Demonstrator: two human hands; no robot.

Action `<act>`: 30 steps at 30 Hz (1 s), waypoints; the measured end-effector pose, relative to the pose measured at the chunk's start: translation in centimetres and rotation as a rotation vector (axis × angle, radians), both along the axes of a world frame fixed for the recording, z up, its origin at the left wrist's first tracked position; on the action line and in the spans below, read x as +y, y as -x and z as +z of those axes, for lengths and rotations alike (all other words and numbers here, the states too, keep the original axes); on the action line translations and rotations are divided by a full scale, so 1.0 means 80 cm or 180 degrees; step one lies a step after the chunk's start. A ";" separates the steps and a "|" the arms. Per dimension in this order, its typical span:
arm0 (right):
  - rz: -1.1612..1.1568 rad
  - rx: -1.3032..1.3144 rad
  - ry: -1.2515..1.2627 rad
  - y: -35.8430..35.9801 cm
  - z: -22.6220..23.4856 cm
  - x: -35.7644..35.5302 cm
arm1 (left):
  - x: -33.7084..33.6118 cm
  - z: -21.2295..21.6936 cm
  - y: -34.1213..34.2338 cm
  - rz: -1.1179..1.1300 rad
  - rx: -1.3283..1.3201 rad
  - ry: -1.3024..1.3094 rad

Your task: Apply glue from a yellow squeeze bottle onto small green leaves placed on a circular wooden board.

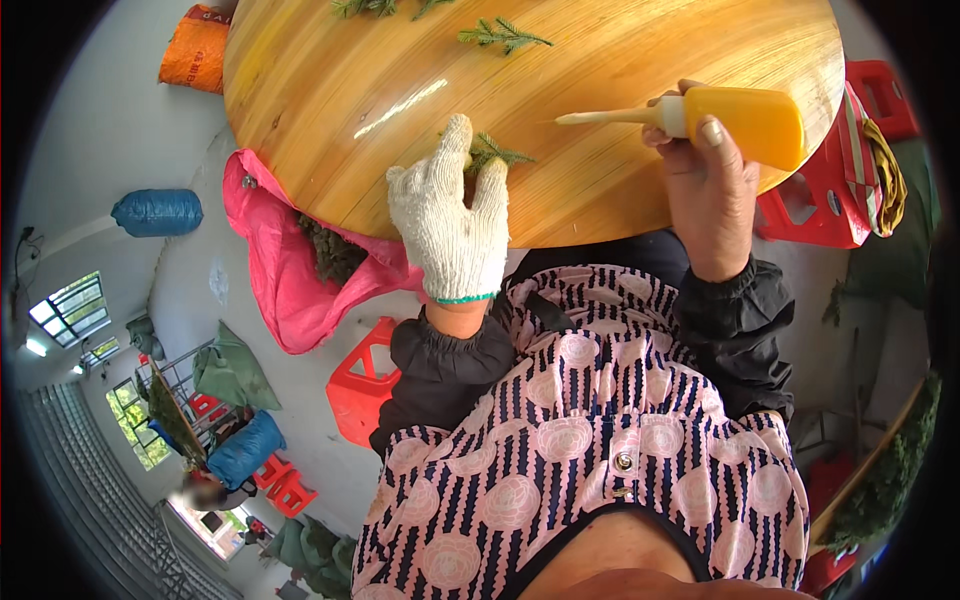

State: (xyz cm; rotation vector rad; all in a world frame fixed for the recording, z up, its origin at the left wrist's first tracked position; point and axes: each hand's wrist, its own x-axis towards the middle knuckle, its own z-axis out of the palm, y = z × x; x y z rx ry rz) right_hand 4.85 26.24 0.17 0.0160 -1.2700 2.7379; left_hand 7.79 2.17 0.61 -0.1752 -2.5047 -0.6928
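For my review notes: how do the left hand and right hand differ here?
Covering: the left hand wears a white knit glove with a green edge; the right hand is bare.
Contact: the left hand has its thumb at a small green sprig; the right hand grips a yellow bottle.
Shared: both extend from black sleeves.

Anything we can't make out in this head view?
- Green sprig by the gloved left hand: one end hidden behind the glove, head view; grip unclear.
- Right hand: fingers partly hidden behind the yellow bottle, head view.
- Far sprigs: cut off by the upper edge, head view.
- Pink bag: lower contents hidden by its folds, head view.
- Background person: blurred and too small, head view.
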 end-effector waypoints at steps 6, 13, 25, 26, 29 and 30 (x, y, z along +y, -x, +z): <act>-0.0020 0.0165 -0.0609 -0.013 0.020 -0.047 | 0.004 0.000 0.005 0.0174 -0.0098 0.0092; 0.0065 0.0869 -0.1726 -0.003 0.020 -0.074 | 0.000 0.007 0.011 0.0257 -0.0369 0.0291; 0.0332 0.0903 -0.1918 -0.001 0.026 -0.083 | -0.002 0.008 0.014 0.0296 -0.0319 0.0412; 0.0329 0.0997 -0.1987 -0.001 0.027 -0.082 | -0.003 0.007 0.013 0.0301 -0.0320 0.0409; 0.0368 0.0964 -0.2115 -0.002 0.033 -0.082 | -0.005 0.007 0.014 0.0314 -0.0268 0.0536; 0.0366 0.0965 -0.2120 -0.002 0.035 -0.081 | -0.004 0.007 0.014 0.0298 -0.0265 0.0534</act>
